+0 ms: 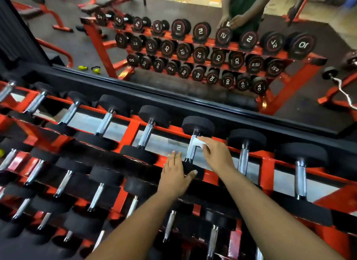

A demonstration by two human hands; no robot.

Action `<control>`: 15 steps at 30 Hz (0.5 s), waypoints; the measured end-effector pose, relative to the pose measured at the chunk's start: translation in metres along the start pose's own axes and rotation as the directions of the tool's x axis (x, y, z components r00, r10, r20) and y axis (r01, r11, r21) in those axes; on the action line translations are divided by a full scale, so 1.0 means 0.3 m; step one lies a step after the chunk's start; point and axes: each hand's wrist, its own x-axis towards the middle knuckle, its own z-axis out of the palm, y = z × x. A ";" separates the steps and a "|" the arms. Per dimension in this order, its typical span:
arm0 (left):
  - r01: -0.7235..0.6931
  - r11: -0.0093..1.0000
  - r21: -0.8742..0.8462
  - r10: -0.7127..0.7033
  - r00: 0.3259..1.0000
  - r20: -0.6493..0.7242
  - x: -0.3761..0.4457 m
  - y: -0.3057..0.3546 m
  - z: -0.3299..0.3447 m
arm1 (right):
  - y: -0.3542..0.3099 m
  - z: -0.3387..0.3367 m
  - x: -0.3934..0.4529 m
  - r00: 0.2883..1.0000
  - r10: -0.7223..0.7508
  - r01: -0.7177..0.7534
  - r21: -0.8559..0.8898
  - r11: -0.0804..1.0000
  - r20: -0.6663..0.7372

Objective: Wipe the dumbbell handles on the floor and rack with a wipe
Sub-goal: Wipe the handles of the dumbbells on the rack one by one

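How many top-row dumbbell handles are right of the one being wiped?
2: the nearer handle just beside the wipe, the farther handle near the frame's edge; more may be out of view.

White weight numbers stand on the round ends of the dumbbells (223, 36) reflected in the mirror (173, 89), all reversed: 5, 10 and 7.5 on the top row, 10, 12 and 12.5 in the middle, 20, 25, 30 and 40 below.
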 end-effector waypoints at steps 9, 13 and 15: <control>0.073 0.991 0.111 -0.068 0.996 -0.055 0.017 0.039 0.058 | 0.120 0.124 0.088 0.652 -0.479 0.687 -0.192 0.701 0.588; 0.050 0.984 0.172 -0.045 0.998 -0.034 0.006 0.064 0.061 | 0.159 0.060 0.118 0.641 -0.467 0.736 -0.315 0.600 0.608; 0.073 0.983 0.169 -0.069 0.997 -0.027 0.004 0.079 0.059 | 0.164 0.055 0.112 0.759 -0.392 0.629 -0.433 0.645 0.519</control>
